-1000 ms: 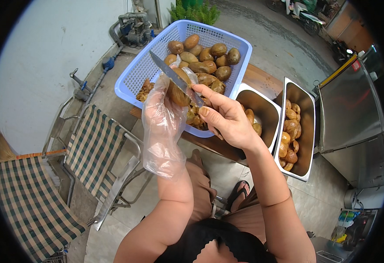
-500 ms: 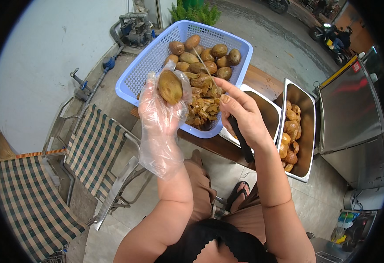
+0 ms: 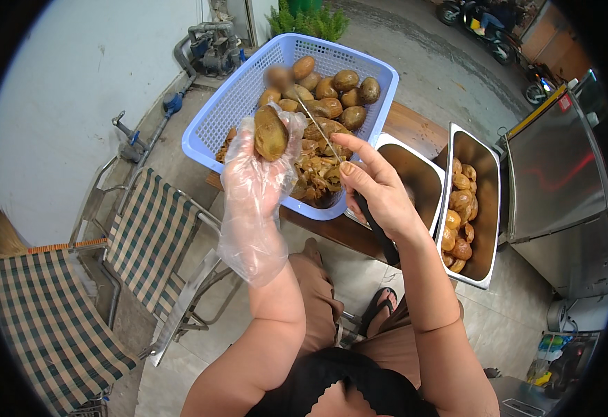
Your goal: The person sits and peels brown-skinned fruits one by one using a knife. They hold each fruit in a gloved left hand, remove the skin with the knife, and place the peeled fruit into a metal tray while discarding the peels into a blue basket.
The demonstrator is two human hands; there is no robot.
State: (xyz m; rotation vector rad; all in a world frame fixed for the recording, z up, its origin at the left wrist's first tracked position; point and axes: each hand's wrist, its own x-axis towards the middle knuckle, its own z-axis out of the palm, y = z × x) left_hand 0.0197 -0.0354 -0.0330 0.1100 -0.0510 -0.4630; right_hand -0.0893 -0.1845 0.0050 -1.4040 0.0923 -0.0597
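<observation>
My left hand (image 3: 254, 182), in a clear plastic glove, cups a brown oval fruit (image 3: 271, 133) that looks like a sapodilla, its skin still on most of the visible side. My bare right hand (image 3: 384, 194) grips a knife (image 3: 379, 226) by its black handle, forefinger stretched along the thin blade. The blade points up and left, apart from the fruit by a small gap. Under both hands stands a blue plastic basket (image 3: 202, 154) with several whole brown fruits (image 3: 346, 80) at its far side and a heap of peels (image 3: 320, 170) nearer me.
Right of the basket are two steel pans; the outer pan (image 3: 483, 208) holds several peeled fruits (image 3: 461, 201). A wooden bench (image 3: 415, 128) carries them. Checked folding chairs (image 3: 152, 229) stand at left, a steel cabinet (image 3: 557, 181) at right. Motorbikes (image 3: 488, 28) are in the street beyond.
The fruit in my left hand has turned slightly and sits a little higher. The knife and my right hand have shifted slightly left. A motorbike in the street has moved left.
</observation>
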